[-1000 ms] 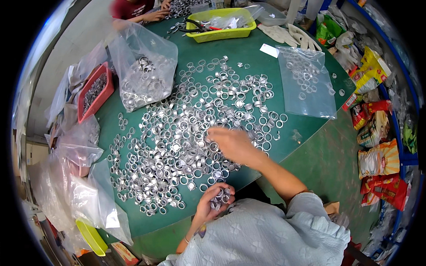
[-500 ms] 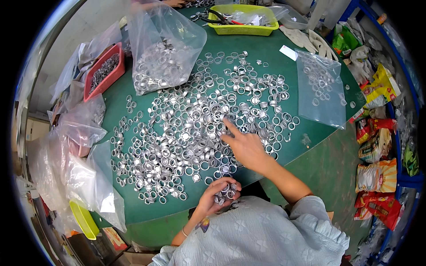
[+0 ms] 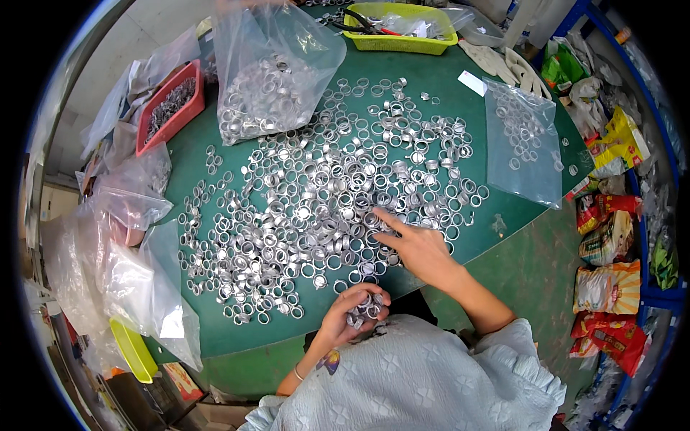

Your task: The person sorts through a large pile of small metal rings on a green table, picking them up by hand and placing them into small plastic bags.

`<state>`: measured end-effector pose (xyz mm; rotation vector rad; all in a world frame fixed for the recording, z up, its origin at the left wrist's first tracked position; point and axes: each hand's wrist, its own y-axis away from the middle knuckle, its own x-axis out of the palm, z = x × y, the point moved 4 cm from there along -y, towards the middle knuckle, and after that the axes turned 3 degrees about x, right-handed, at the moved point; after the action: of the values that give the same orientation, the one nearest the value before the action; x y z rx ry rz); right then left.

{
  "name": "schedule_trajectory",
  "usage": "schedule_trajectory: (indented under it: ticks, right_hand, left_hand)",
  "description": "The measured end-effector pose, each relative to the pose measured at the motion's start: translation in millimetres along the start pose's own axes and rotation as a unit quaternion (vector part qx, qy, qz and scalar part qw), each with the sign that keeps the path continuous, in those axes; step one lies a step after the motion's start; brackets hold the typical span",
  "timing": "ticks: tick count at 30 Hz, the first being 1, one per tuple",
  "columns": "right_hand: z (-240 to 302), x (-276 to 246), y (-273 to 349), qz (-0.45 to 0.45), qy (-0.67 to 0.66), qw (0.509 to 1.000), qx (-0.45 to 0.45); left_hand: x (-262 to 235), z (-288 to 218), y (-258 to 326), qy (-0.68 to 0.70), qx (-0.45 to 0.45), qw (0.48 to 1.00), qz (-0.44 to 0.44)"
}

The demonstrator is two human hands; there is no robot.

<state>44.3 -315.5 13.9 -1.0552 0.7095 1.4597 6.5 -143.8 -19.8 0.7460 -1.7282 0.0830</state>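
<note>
**Many metal rings [image 3: 309, 208], one spread pinch**

Green table [image 3: 413, 68] under it all, bare surface beyond the right fingers. Rings sprawl mostly ahead and left of those fingertips, thickly stacked just beside them. Large clear bag [image 3: 277, 82], part-filled with rings, sits farther off, ahead and left. Flat clear bag [image 3: 517, 183], rings showing through, lies ahead and right, well apart.

Right hand [image 3: 424, 253]: index and thumb extended, apart, at the heap's near side; cannot tell whether they touch a ring. Left hand [image 3: 339, 316]: nearer the body, fingers curled round a clutch of rings [image 3: 365, 310].

Judgement: for clean lifts, favour loose pieces near the right fingertips over tangled stacks; pinch across the rim, gently. Keep the left fingers snugly cupped; overfilling could spill small pieces.
</note>
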Motion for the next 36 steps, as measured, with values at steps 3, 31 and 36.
schedule_trajectory:
  ticks: [3,31,36]
  right_hand:
    - [-11.6,-6.2,-2.3,-0.023,0.009,0.999,0.022]
    - [-39.4,-7.1,-45.3,-0.196,-0.010,0.967,0.162]
    - [-9.6,-13.0,-36.5,-0.155,-0.144,0.976,0.058]
  left_hand:
    - [0.4,-0.6,1.6,-0.024,0.011,0.999,-0.043]
    - [2.6,2.0,28.5,0.003,0.050,0.999,0.021]
    - [-3.4,3.3,32.4,-0.007,0.058,0.998,0.010]
